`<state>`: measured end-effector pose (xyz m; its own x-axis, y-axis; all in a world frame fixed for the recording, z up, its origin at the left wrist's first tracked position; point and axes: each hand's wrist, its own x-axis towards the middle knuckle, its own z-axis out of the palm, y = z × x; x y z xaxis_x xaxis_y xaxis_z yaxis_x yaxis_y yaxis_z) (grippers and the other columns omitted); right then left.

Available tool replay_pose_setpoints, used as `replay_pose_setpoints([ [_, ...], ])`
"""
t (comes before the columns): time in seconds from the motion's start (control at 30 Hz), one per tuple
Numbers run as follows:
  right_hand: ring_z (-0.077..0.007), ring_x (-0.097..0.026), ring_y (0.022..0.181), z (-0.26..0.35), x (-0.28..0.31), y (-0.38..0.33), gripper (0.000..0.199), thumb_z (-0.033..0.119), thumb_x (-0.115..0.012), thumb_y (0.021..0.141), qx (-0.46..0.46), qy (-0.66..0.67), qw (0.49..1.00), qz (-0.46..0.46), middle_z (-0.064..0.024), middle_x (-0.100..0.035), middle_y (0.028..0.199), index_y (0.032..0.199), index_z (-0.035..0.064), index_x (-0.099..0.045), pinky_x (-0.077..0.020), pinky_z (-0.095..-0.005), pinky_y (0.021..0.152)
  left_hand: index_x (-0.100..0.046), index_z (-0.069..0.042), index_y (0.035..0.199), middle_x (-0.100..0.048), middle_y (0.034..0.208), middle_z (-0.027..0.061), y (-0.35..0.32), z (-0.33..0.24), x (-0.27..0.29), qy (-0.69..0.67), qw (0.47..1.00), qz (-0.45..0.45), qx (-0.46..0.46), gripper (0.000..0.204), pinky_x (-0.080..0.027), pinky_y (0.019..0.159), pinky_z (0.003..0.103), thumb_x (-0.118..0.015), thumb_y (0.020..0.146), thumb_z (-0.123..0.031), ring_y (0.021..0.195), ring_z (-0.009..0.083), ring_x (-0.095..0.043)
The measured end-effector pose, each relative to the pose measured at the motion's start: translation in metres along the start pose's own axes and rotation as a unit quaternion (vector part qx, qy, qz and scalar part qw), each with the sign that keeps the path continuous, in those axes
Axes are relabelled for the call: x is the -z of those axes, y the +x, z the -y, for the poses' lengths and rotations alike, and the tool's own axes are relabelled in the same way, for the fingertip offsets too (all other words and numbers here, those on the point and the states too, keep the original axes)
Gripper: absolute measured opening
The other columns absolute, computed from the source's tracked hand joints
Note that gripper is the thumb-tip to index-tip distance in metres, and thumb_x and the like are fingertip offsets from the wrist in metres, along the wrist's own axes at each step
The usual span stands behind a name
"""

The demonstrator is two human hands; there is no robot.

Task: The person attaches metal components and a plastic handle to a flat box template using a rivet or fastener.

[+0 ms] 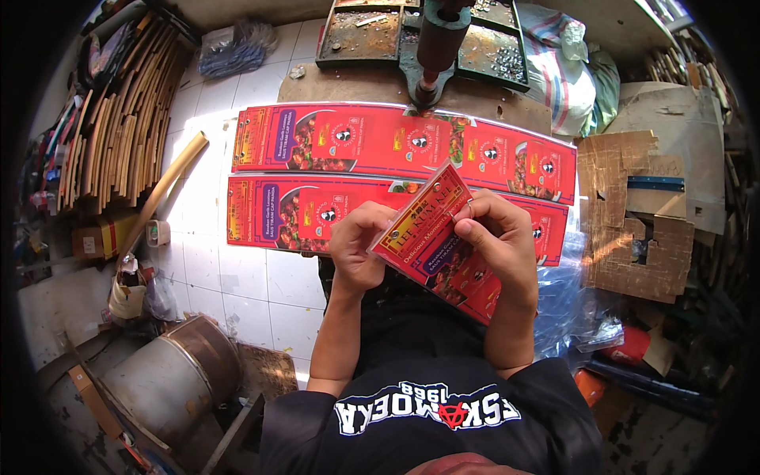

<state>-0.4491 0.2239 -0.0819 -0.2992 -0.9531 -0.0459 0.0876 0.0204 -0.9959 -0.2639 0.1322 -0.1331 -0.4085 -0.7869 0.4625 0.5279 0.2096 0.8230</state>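
Observation:
A glossy red printed plastic strip (431, 218) is held up at a tilt in front of my chest, with a yellow panel at its upper end. Closed on its left edge, my left hand (360, 245) pinches it between thumb and fingers. My right hand (503, 241) is closed at the opposite edge, thumb and forefinger pinching a thin, bent metal piece (465, 209) against the strip. A small eyelet shows near the strip's top corner. Beyond my hands, two more red strips lie side by side, the far one (380, 142) and the near one (257, 210).
A press tool (439, 47) stands at the table's back, between metal trays (360, 39) of small parts. Cardboard sheets (119, 119) are stacked at left, above a rusty metal drum (174, 372). Cut cardboard (633, 237) and clear plastic (558, 305) lie at right.

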Motion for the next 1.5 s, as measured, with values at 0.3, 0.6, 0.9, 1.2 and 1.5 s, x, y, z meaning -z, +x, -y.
replay_pose_setpoints([
  [0.3, -0.0048, -0.053, 0.074, 0.001, -0.005, 0.0, 0.01, 0.005, -0.072, 0.086, -0.003, 0.018, 1.0, 0.005, -0.0011, -0.06, 0.087, 0.089, -0.0022, -0.066, -0.0418, -0.0203, 0.063, -0.047, -0.001, 0.098, -0.054, 0.09, 0.0109, -0.002, 0.003, 0.003, 0.002, 0.999, 0.036, -0.001, 0.006, -0.048, 0.077, 0.031, -0.046, 0.096, -0.006, 0.079, 0.0163, -0.055],
  [0.6, -0.0063, -0.054, 0.074, 0.006, -0.001, -0.001, 0.009, 0.004, -0.072, 0.084, -0.018, 0.011, 1.0, -0.022, -0.0017, -0.06, 0.084, 0.088, -0.0022, -0.067, -0.0423, -0.021, 0.064, -0.044, -0.005, 0.101, -0.051, 0.077, 0.01, 0.017, -0.043, 0.05, 0.183, 0.964, -0.155, -0.113, 0.007, -0.047, 0.072, 0.038, -0.04, 0.097, -0.008, 0.067, 0.023, -0.055],
  [0.9, -0.0078, -0.056, 0.075, 0.005, -0.004, 0.003, 0.008, 0.002, -0.072, 0.083, 0.002, -0.023, 0.999, -0.027, -0.0026, -0.062, 0.083, 0.087, -0.0022, -0.067, -0.0432, -0.023, 0.066, -0.045, 0.003, 0.098, -0.054, 0.114, 0.0182, -0.003, -0.093, 0.128, 0.529, 0.687, -0.432, -0.248, 0.02, -0.043, 0.101, 0.047, -0.041, 0.08, 0.009, 0.113, 0.0322, -0.054],
  [1.2, -0.0091, -0.056, 0.075, 0.002, -0.009, 0.003, 0.009, 0.0, -0.073, 0.081, 0.017, -0.041, 0.998, -0.035, -0.0038, -0.062, 0.082, 0.087, -0.0028, -0.067, -0.0431, -0.0223, 0.065, -0.05, 0.005, 0.124, -0.063, 0.112, 0.0176, -0.002, -0.058, 0.023, 0.179, 0.977, -0.051, 0.1, 0.038, -0.052, 0.084, 0.032, -0.063, 0.093, -0.014, 0.094, 0.0225, -0.066],
  [1.5, -0.0088, -0.057, 0.072, 0.006, -0.017, 0.0, 0.01, 0.003, -0.075, 0.08, 0.029, -0.072, 0.997, -0.004, -0.0047, -0.063, 0.081, 0.086, -0.0021, -0.068, -0.0425, -0.0224, 0.061, -0.062, 0.007, 0.109, -0.07, 0.089, 0.0097, -0.014, -0.033, 0.0, 0.034, 0.978, -0.104, 0.175, 0.05, -0.051, 0.073, 0.025, -0.056, 0.097, -0.041, 0.083, 0.0134, -0.066],
])
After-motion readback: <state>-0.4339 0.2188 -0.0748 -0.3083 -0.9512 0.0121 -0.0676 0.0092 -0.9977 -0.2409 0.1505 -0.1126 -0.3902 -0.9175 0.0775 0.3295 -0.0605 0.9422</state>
